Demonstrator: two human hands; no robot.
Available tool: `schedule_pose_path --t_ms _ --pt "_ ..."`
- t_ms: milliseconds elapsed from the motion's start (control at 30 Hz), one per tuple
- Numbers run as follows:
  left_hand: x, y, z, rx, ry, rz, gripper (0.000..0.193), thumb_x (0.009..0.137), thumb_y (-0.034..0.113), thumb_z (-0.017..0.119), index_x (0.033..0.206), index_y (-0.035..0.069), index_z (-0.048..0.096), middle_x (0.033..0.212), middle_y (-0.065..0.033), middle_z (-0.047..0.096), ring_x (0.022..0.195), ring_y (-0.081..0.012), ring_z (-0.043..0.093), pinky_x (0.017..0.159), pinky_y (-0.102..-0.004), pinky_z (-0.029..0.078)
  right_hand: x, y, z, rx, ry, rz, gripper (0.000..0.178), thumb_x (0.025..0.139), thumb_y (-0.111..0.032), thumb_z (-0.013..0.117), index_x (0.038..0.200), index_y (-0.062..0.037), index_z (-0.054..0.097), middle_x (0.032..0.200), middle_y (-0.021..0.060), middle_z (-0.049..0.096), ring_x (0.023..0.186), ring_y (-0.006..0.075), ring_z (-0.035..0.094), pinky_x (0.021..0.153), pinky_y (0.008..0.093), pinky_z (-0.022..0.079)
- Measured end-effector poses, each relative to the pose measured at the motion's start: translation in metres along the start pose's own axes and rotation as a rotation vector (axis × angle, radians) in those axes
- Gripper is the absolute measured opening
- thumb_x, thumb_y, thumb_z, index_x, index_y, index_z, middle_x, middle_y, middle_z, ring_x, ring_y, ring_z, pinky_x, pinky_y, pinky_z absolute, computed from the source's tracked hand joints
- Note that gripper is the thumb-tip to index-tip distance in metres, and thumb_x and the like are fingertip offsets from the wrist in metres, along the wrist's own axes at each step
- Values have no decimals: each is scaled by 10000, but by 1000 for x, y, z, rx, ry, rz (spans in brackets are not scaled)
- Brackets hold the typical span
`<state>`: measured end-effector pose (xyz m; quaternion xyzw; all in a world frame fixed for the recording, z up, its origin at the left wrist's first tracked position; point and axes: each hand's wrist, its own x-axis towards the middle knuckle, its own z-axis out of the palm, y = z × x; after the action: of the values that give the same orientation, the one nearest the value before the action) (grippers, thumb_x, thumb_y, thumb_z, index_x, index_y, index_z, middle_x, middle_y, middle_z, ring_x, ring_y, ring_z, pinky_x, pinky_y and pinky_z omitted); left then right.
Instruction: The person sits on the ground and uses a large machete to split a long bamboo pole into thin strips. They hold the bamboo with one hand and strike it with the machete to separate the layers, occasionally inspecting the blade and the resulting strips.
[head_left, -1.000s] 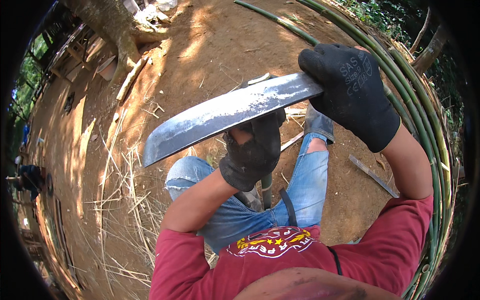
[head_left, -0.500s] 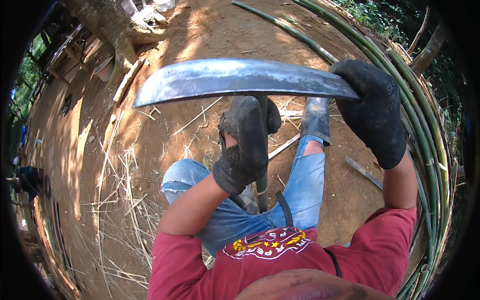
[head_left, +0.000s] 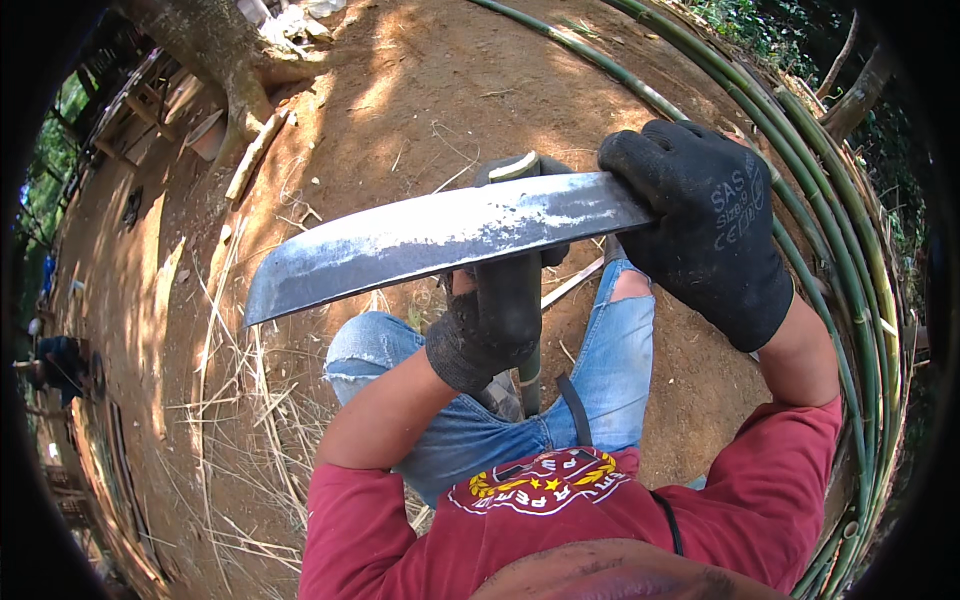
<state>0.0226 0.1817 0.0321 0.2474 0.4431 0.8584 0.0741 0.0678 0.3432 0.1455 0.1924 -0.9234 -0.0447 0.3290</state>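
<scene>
My right hand (head_left: 700, 225), in a black work glove, is closed round the handle end of a machete (head_left: 400, 250). Its broad, shiny blade stretches to the left, tip tilted toward me, and crosses over my left hand (head_left: 498, 315). That hand, in a torn black glove, is wrapped round an upright green bamboo pole (head_left: 530, 378) between my legs. The pale cut end of the pole shows just beyond the blade. Part of the left hand's fingers and the pole's upper part are hidden by the blade; I cannot tell whether the blade touches the pole.
Long green bamboo poles (head_left: 862, 300) curve along the right side. Thin bamboo strips (head_left: 255, 405) litter the dirt at left. A tree trunk (head_left: 215, 60), a short log (head_left: 257, 157) and a bucket (head_left: 207, 135) stand or lie at the far left.
The machete has come nearer to me and shifted left, its tip dropping lower. My right hand has moved left with it. The pole's cut end now shows beyond the blade.
</scene>
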Motion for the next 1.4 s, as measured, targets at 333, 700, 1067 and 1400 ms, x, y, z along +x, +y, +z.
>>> schedule_pose_path --t_ms 333,700,1067,1400 --pt "2 10 12 102 46 45 479 1027 427 358 1051 -9 555 789 -69 562 699 -151 503 647 -290 404 4 -3 -9 -119 -39 -18 274 627 -196 741 826 -135 564 692 53 526 680 260 599 575 430 419" --pt "-6 -15 -3 -1 11 119 277 1034 269 470 1193 48 525 1016 -42 586 900 -128 556 778 -281 463 7 11 -2 -88 16 -84 343 628 -168 760 924 -95 604 778 96 569 777 304 616 649 423 443" --pt "-2 16 21 343 -73 40 455 1029 426 359 1086 27 569 694 3 503 636 -84 481 580 -274 394 -17 172 -13 -749 114 118 180 891 -272 589 955 -123 665 816 138 666 770 331 667 668 432 528" --pt "1 3 9 302 -99 49 534 1034 454 306 1105 0 579 757 -53 563 686 -138 513 631 -280 412 -27 31 -12 77 59 130 213 685 -142 755 867 -89 659 786 123 638 717 318 644 622 395 502"
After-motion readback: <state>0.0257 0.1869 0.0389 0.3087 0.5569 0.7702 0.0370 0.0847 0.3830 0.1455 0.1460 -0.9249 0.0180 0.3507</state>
